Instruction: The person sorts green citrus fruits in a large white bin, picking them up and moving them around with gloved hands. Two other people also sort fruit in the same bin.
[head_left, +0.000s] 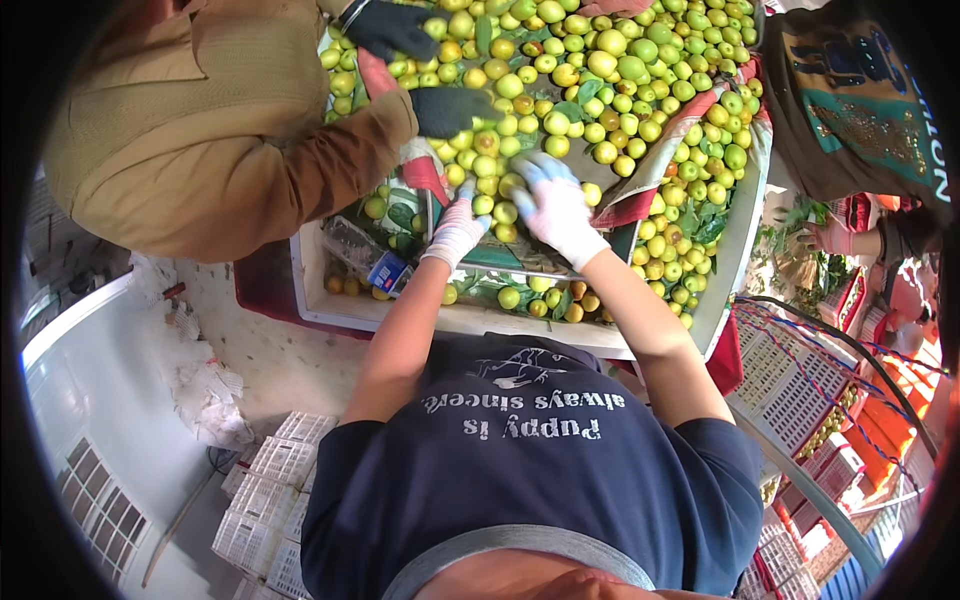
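Note:
My left hand (456, 231), in a white glove with blue fingertips, rests at the near end of a sorting surface. Its thumb and fingers are apart beside a yellow-green fruit (483, 205), possibly a jujube. My right hand (561, 208), gloved alike and blurred by motion, reaches over the loose fruits with its fingers bent. One fruit (511, 185) sits by its thumb and fingers; whether it is gripped cannot be told. Under the hands, fruits and green leaves (568, 111) lie on a dark board (581, 161) edged by red-and-white cloth (637, 204).
A pale bin (465, 320) surrounds the board, with a clear plastic bottle (360, 247) inside. A co-worker's dark gloved hands (450, 112) work at the left. Another person (840, 97) stands right. White crates (262, 502) and twisted cables (840, 352) flank me.

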